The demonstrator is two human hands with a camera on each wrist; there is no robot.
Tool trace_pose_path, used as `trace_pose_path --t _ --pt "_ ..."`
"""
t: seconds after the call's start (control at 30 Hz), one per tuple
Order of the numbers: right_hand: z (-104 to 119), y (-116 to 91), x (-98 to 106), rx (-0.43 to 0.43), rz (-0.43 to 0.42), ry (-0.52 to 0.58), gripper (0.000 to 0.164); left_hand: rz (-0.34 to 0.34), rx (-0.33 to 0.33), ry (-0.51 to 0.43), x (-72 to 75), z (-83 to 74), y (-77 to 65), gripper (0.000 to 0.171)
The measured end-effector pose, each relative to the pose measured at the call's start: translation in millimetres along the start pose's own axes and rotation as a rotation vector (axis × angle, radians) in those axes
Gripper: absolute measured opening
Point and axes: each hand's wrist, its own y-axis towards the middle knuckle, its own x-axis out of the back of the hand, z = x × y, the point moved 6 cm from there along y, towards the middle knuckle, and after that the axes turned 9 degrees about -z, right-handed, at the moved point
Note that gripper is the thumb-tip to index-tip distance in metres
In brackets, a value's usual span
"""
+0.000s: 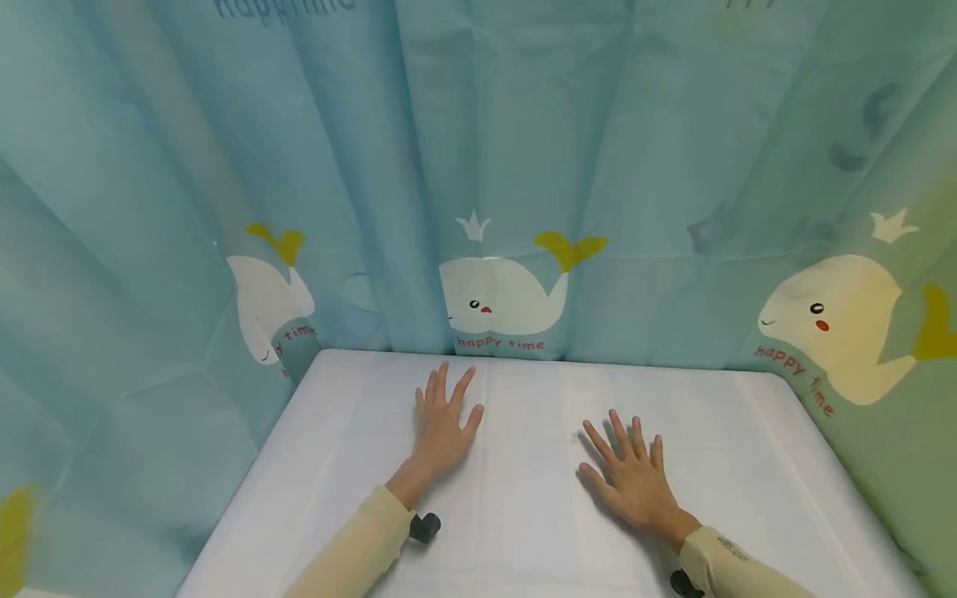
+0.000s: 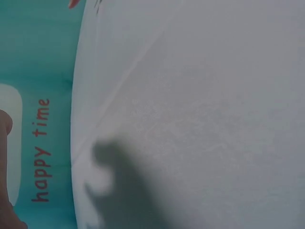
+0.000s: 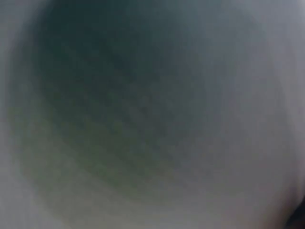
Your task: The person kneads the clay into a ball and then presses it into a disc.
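My left hand is over the white table, left of its middle, with fingers spread toward the far edge. Nothing is in it. Farther right and a little nearer, my right hand spreads its fingers over the same white surface and holds nothing. Whether either palm touches the surface I cannot tell. In the left wrist view, part of the left hand shows at the left border, and a dark shadow falls on the white cover. The right wrist view is a dark blur.
Behind the table hangs a blue-green curtain printed with white whales and "happy time"; it also runs along both sides. A small black device sits at the left wrist, and another black device is at the right wrist.
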Motion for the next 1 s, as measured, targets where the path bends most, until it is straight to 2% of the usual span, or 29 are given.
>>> trace_pose_path --t 0.2,0.4,0.5,0.73,1.0 --pt "5.9 9.1 -3.1 0.024 -0.009 -0.031 0.07 -0.017 0.0 -0.023 2.1 2.4 9.2 0.061" --pt "1.1 12.4 -8.4 0.021 0.039 -0.086 0.07 -0.013 -0.001 -0.012 -5.1 7.5 15.2 0.061" --pt "-1.6 11.4 -8.5 0.022 0.034 -0.087 0.07 -0.024 -0.011 -0.008 -6.9 8.6 16.4 0.061" --pt "1.3 14.9 -7.2 0.043 0.018 -0.067 0.07 -0.092 -0.027 -0.009 9.1 10.9 18.4 0.062" --pt "3.1 14.4 -8.9 0.033 0.038 -0.042 0.068 -0.062 -0.005 0.013 20.0 20.9 14.8 0.063"
